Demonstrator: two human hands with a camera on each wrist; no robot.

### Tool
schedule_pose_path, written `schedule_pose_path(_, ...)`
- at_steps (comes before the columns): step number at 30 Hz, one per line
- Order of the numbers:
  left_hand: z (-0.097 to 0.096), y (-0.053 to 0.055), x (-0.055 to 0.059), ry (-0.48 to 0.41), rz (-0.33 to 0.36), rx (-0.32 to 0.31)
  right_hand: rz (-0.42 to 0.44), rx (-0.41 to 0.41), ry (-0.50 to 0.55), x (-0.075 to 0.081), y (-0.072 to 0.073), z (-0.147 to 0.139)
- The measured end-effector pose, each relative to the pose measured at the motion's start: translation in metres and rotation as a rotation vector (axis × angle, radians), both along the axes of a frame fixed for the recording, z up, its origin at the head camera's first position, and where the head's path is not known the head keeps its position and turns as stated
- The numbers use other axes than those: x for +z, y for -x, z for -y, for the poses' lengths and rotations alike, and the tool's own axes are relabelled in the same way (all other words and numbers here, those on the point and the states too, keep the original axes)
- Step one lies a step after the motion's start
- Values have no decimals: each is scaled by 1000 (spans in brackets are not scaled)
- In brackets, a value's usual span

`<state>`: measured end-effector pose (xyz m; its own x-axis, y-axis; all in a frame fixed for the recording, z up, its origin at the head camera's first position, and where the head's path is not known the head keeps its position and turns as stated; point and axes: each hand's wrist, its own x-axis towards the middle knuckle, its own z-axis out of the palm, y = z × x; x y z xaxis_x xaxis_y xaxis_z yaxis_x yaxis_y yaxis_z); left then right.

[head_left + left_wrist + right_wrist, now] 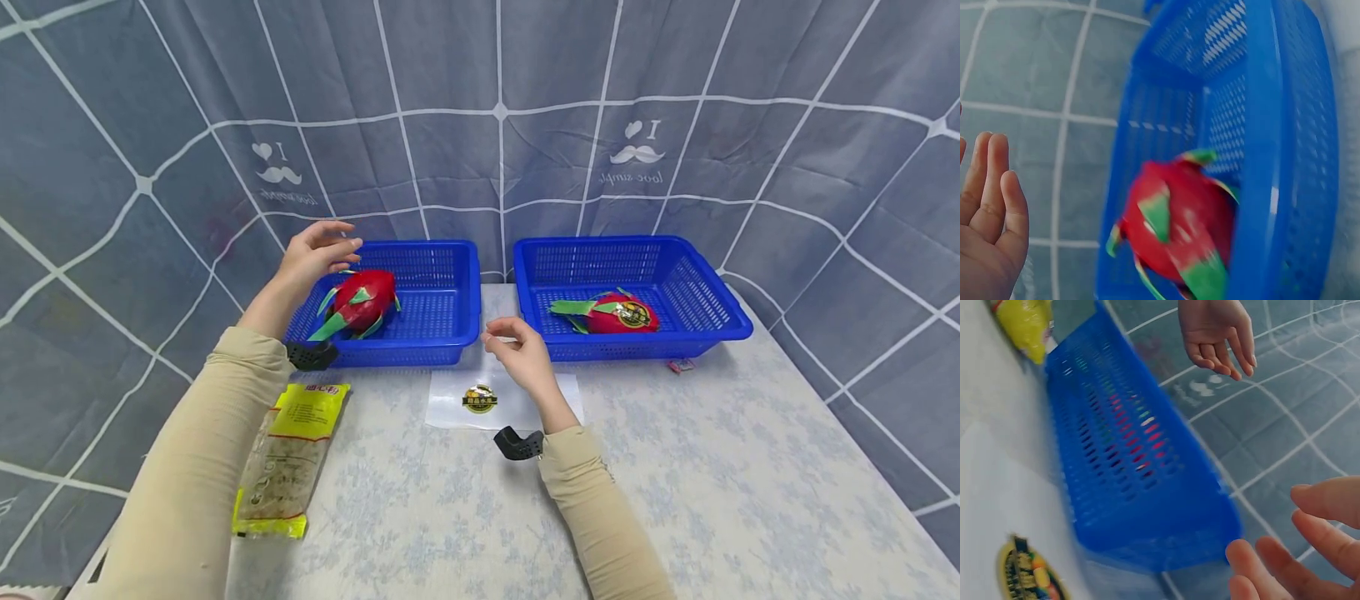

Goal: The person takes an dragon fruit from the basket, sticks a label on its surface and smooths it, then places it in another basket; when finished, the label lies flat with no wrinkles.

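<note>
Left of centre in the head view, the left hand, its grip relaxed, is near a red dragon fruit lying in a blue basket. Mid-frame, the right hand, fingers loosely bent, seems empty, though its wrist view is blurred; a round sticker lies nearby.

The left wrist view crops the left hand and blurs the dragon fruit; a pinkish item is too small to identify.
</note>
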<state>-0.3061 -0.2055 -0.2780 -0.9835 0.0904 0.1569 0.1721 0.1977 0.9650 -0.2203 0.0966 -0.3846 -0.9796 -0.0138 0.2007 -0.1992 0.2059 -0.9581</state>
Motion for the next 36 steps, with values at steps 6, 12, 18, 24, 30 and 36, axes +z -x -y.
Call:
schedule_pose_path(6, 17, 12, -22, 136, 30, 63, 37, 34, 27, -12, 4, 8)
schedule_pose_path(12, 26, 23, -42, 190, 49, 121, 31, 69, 130, -24, 5, 11)
schedule_pose_path(18, 30, 28, -59, 190, 113, 186, 7, 78, 181, -30, 9, 18)
schedule_pose_path(24, 33, 29, -73, 201, 183, 212, 18, 55, 220, -36, 12, 23)
schedule_pose_path(30, 32, 33, -80, 172, 179, 242, 35, 56, 260, -38, 14, 25)
schedule_pose_path(36, 32, 40, -81, 190, 195, 220, 44, 64, 252, -38, 15, 23)
